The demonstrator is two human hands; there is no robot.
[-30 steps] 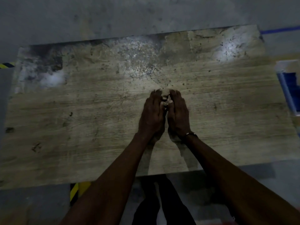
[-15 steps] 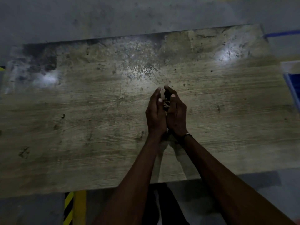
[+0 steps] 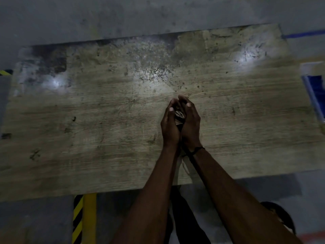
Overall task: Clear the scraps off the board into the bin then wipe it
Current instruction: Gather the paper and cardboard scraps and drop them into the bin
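A large worn wooden board point(image 3: 105, 129) fills the head view, speckled with fine dark crumbs near its far middle. My left hand point(image 3: 169, 125) and my right hand point(image 3: 190, 125) are cupped together, raised just above the board's centre. Between the palms sits a small clump of scraps point(image 3: 179, 118), dark with pale streaks, mostly hidden by my curled fingers. A dark band circles my right wrist.
A blue and white bin or container point(image 3: 314, 90) shows at the right edge, cut off by the frame. Grey concrete floor surrounds the board. Yellow and black hazard tape point(image 3: 82, 219) runs on the floor below the near edge. Small specks point(image 3: 73, 118) dot the left half.
My hands went from flat on the board, pushing scraps together, to cupped round the clump and lifted slightly off the surface toward me.
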